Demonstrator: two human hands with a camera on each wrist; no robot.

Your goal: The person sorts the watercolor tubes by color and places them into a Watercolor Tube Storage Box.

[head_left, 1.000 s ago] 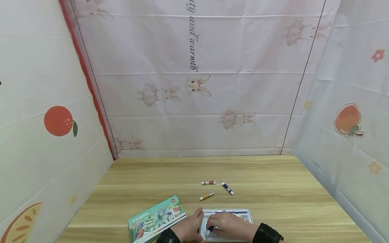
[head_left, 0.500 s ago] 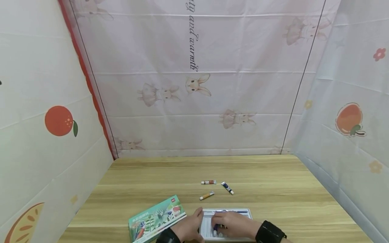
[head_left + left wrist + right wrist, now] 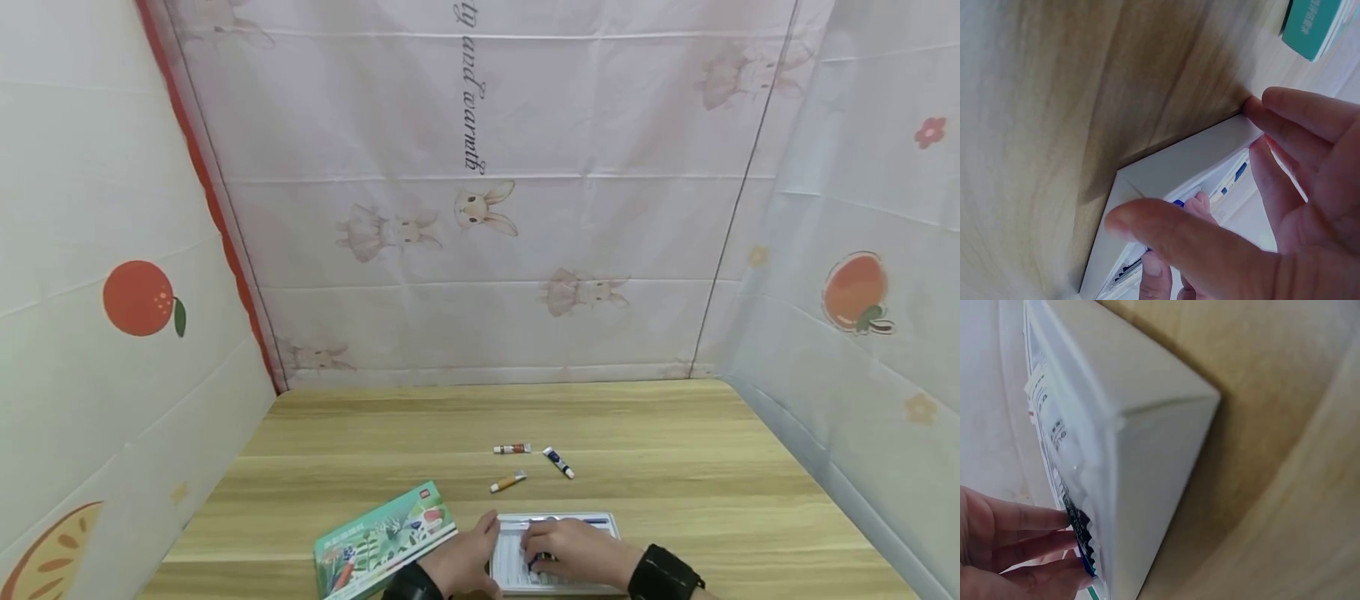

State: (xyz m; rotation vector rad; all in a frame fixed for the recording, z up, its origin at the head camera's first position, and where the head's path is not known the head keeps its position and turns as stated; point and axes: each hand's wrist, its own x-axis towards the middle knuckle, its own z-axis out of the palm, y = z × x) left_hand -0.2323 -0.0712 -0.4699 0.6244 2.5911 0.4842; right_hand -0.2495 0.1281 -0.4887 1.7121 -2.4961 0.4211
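Note:
A white open tray (image 3: 510,556) of paint tubes lies at the table's near side. My left hand (image 3: 468,557) holds its left end; in the left wrist view the thumb (image 3: 1160,228) lies over one corner and fingertips touch the other. My right hand (image 3: 573,550) is over the tray, pinching a dark paint tube (image 3: 1082,534) with a blue end, seen in the right wrist view. The tube lies low against the tray's contents, and the fingers partly cover it.
Three paint tubes lie beyond the tray: red-brown (image 3: 512,449), blue (image 3: 558,463) and yellow-ochre (image 3: 507,482). A green illustrated box (image 3: 386,537) lies left of the tray, by the left wrist. Printed cloth walls (image 3: 480,325) enclose the wooden table (image 3: 675,467).
My right hand has shifted slightly right and lowered the dark tube into the tray, where less of it shows. The left hand stays on the tray's end.

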